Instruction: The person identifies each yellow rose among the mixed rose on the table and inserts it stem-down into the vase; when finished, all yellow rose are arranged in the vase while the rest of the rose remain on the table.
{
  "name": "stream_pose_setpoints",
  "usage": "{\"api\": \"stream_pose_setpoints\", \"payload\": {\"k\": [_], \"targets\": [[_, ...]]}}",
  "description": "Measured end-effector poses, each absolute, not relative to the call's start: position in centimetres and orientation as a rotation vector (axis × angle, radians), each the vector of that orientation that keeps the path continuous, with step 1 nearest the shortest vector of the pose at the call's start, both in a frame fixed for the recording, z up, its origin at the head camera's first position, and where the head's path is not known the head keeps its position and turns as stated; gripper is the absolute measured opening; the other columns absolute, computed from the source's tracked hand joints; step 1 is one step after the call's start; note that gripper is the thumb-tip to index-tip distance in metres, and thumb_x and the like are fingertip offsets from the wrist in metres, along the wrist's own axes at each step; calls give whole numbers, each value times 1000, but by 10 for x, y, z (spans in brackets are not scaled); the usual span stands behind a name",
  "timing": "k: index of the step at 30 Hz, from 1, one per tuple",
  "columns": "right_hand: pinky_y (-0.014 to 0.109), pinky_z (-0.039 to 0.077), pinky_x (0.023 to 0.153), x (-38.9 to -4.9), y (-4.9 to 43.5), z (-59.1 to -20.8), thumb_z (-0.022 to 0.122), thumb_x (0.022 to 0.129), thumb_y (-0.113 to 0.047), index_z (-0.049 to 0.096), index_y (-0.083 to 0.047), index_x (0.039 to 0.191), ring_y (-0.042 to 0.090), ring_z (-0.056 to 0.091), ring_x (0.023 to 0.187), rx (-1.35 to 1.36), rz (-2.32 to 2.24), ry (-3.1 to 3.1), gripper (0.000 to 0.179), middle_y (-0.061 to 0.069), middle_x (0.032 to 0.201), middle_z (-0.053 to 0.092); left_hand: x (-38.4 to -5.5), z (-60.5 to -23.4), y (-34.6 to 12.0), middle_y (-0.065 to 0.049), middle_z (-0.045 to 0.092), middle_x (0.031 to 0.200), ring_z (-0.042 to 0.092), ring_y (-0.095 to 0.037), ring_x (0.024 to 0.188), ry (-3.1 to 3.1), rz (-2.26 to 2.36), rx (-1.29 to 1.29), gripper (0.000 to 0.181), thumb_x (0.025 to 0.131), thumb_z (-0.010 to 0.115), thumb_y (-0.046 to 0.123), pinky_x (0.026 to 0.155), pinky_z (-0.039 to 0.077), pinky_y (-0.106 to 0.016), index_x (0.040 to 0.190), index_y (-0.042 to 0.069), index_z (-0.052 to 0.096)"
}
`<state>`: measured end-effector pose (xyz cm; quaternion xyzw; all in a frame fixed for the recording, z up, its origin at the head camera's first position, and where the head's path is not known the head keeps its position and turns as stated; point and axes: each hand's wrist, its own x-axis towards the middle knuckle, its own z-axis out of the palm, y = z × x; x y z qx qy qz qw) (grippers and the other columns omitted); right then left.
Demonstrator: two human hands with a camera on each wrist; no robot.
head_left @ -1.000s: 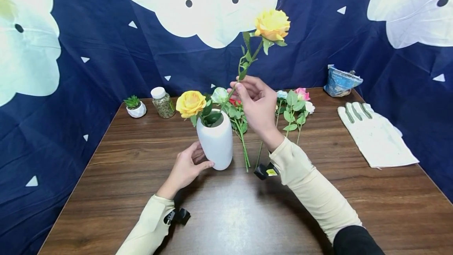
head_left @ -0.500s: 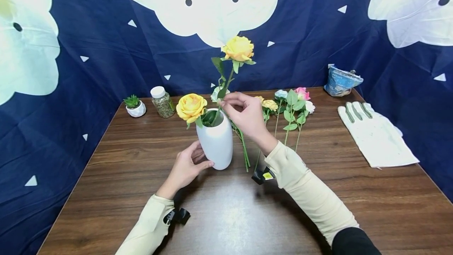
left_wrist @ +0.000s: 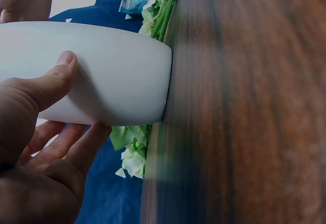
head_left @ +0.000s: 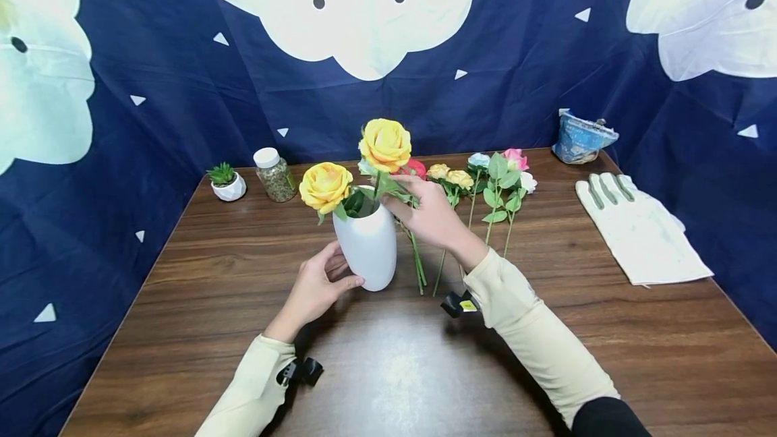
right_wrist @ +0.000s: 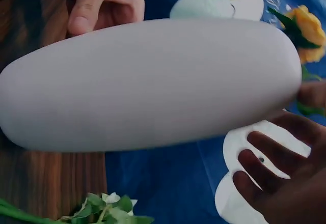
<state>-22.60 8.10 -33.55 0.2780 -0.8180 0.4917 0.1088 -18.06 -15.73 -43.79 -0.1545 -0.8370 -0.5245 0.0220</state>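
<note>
A white vase (head_left: pixel 366 248) stands upright on the table, with one yellow rose (head_left: pixel 326 187) leaning out over its left rim. Low on its left side, my left hand (head_left: pixel 318 286) holds it, thumb on the near face and fingers behind, as the left wrist view shows on the vase wall (left_wrist: pixel 122 76). At the right of the mouth, my right hand (head_left: pixel 427 214) pinches a second yellow rose (head_left: pixel 385 145) by its leafy stem, whose lower part is hidden inside the vase. In the right wrist view the other fingers (right_wrist: pixel 262 170) of that hand are spread beside the rim.
Behind and right of the vase lie a red flower (head_left: pixel 413 168), pale yellow flowers (head_left: pixel 459 179) and a pink rose (head_left: pixel 514 159). A potted succulent (head_left: pixel 228 184) and a lidded jar (head_left: pixel 276 177) stand back left. White gloves (head_left: pixel 643 235) and a blue bag (head_left: pixel 583 138) lie right.
My right hand has brought the second yellow rose left and down, its stem sinking into the vase and its bloom now just above the mouth. The left hand has stayed on the vase.
</note>
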Motion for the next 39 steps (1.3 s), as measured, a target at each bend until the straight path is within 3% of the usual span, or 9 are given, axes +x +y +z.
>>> {"api": "stream_pose_setpoints", "payload": {"k": [5,10,15,17,27,30,39], "targets": [[41,58,101,-231,113,-338,65,97,-6,64,7,134,33,66,119,844,1649,-2451,39,23,133,67,-181,-438,-157,-25,70,126,68,-38,118,-2596,-1628,-471,63,82,85,-1,104,57,-43,139,-3,57],[29,60,98,-239,149,-339,54,103,-2,59,15,132,21,71,107,634,2026,-2215,33,26,124,69,-180,-437,-158,-25,69,127,68,-38,119,-2602,-1629,-468,63,83,85,0,104,57,-44,139,-2,57],[26,64,88,-247,175,-345,42,111,-11,57,12,128,13,75,93,393,2347,-1980,32,2,103,77,-179,-437,-159,-24,69,127,68,-38,119,-2602,-1634,-464,63,83,85,1,104,57,-44,140,-2,57],[26,64,87,-250,181,-349,40,112,-14,56,9,127,14,75,91,321,2417,-1969,33,-1,99,77,-179,-436,-159,-24,69,127,68,-38,120,-2601,-1636,-463,63,83,85,1,105,57,-44,140,-2,57],[23,66,78,-266,192,-377,39,112,-19,40,24,141,12,76,82,47,2543,-2080,52,0,87,77,-179,-437,-158,-25,69,128,67,-38,120,-2610,-1627,-457,63,83,85,1,104,57,-44,139,-2,57],[23,66,76,-268,193,-384,39,112,-21,42,24,140,12,76,79,-4,2556,-2121,53,1,85,76,-179,-437,-158,-25,69,127,67,-39,120,-2607,-1623,-456,63,83,85,0,104,57,-44,139,-3,57],[27,66,78,-270,192,-402,38,111,-25,38,23,144,14,76,79,-154,2590,-2244,58,11,98,77,-180,-437,-159,-25,68,129,67,-39,121,-2612,-1622,-461,64,83,85,0,104,57,-44,140,-2,56]]}}
